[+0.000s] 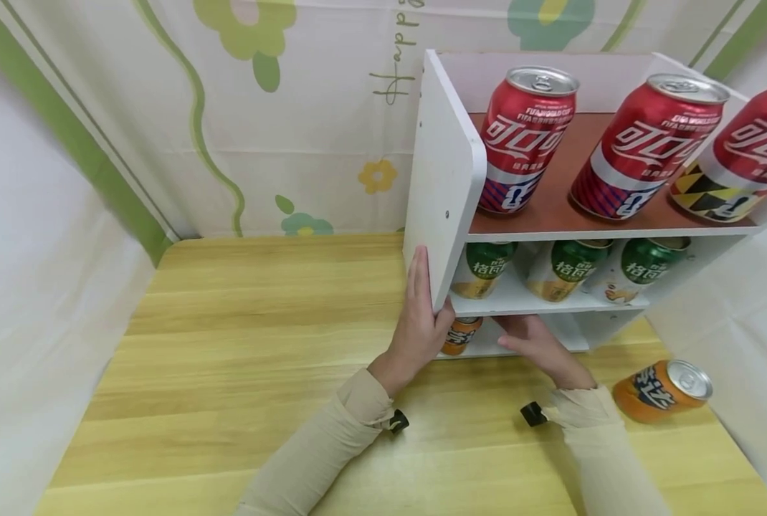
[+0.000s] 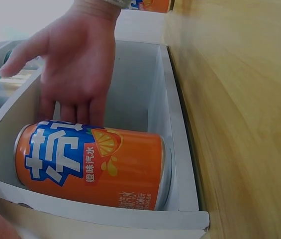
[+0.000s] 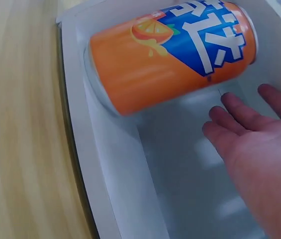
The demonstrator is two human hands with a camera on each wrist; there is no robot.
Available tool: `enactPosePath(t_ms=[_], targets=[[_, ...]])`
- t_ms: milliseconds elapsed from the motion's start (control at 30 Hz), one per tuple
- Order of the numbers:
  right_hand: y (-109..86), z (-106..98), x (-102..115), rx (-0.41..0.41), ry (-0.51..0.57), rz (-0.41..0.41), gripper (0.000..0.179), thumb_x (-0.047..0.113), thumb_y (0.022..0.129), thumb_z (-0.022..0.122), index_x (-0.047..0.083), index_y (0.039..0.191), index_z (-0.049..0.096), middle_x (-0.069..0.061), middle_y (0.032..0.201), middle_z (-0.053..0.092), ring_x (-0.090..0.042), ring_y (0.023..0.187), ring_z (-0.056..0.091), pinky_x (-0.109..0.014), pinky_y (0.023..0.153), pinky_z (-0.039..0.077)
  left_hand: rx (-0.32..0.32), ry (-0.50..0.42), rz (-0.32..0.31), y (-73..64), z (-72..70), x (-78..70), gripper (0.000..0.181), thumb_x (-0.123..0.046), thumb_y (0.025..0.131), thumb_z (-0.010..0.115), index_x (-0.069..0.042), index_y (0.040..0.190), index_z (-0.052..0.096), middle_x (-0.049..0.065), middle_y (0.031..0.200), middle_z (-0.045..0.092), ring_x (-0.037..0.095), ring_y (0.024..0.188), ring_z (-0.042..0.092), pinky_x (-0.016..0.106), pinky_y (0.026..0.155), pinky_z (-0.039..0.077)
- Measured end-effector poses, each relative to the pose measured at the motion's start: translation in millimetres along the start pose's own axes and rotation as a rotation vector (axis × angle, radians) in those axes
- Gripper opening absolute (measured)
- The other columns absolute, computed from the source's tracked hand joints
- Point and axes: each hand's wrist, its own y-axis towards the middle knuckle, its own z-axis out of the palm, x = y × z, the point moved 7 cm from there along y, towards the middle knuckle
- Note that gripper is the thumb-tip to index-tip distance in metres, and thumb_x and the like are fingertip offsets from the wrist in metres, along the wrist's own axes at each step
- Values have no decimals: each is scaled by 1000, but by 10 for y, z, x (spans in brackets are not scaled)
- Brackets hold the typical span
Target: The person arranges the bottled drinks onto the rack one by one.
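Note:
In the head view my left hand [image 1: 416,322] rests on the left side panel [image 1: 444,193] of a white three-tier shelf, fingers straight along its outer face and thumb near the front edge. My right hand [image 1: 538,344] reaches into the bottom tier, partly hidden by the middle board. An orange soda can [image 1: 462,335] stands there by the left panel. The right wrist view has the right hand [image 3: 259,144] with spread fingers just beside the can [image 3: 165,59], a small gap between. In the left wrist view the can [image 2: 95,167] hides those fingertips.
Red cola cans [image 1: 528,140] stand on the top tier, green-and-white cans [image 1: 487,269] on the middle one. Another orange can [image 1: 661,390] stands on the wooden table [image 1: 229,358], right of the shelf. A patterned curtain [image 1: 332,129] hangs behind.

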Motion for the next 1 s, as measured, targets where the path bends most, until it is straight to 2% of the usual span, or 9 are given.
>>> enactPosePath(t_ms=[100,233,300,367,467,533,633,800,1000], targets=[[-71,-28,14,0,-76,24,78,-5,98,60,-9,158,11,-9,163,26,-6,147,29,-15,113,29,-1,-4,1,-7,-8,-4,90,2,90,53,-4,163,1,12,170,4,27,152,19,50,120,24],[-184,-109,68,-80,-260,172,74,-5,99,60,-14,155,13,-37,159,18,-44,148,24,-12,106,36,1,-7,6,13,-4,-8,90,1,90,53,-6,163,1,12,170,4,26,152,18,50,120,24],[-254,-146,116,-117,-348,208,70,-2,99,62,-15,153,19,-40,155,24,-54,142,25,-10,103,37,5,-10,3,19,2,2,91,1,90,53,-7,163,0,11,170,3,26,152,18,49,120,24],[-334,-177,172,-151,-395,200,64,-3,98,63,-14,150,27,-34,152,34,-38,145,36,-10,102,38,9,-12,-2,17,5,14,92,2,89,54,-8,163,-1,10,170,3,25,152,18,49,120,24],[-470,-215,268,-184,-429,141,53,-8,96,63,-14,143,39,-12,149,47,-7,139,43,-10,101,40,9,-10,-4,11,5,26,92,2,89,53,-8,163,-1,10,170,3,25,152,18,49,120,24],[-570,-249,339,-213,-435,100,51,-14,94,62,-13,141,42,2,146,51,5,133,44,-11,102,41,9,-9,-2,12,4,27,92,2,89,53,-8,163,0,10,170,3,26,152,17,49,120,24],[-729,-315,450,-272,-491,64,52,-18,91,63,-11,140,47,10,144,54,3,132,47,-10,103,39,7,-8,-3,12,3,25,92,3,89,53,-7,163,-1,10,170,3,26,152,18,49,120,25],[-996,-445,606,-401,-536,44,51,-23,87,63,-13,135,52,3,140,60,-3,134,48,-11,106,36,6,-14,-18,-15,-5,36,92,3,89,53,-7,163,-1,9,170,3,25,151,21,51,119,26],[-1252,-572,744,-491,-628,68,64,-26,82,65,-10,142,49,5,148,53,-7,143,37,-12,112,27,12,-15,-11,7,14,39,92,3,90,54,-7,163,-1,10,170,3,25,151,19,51,120,25]])
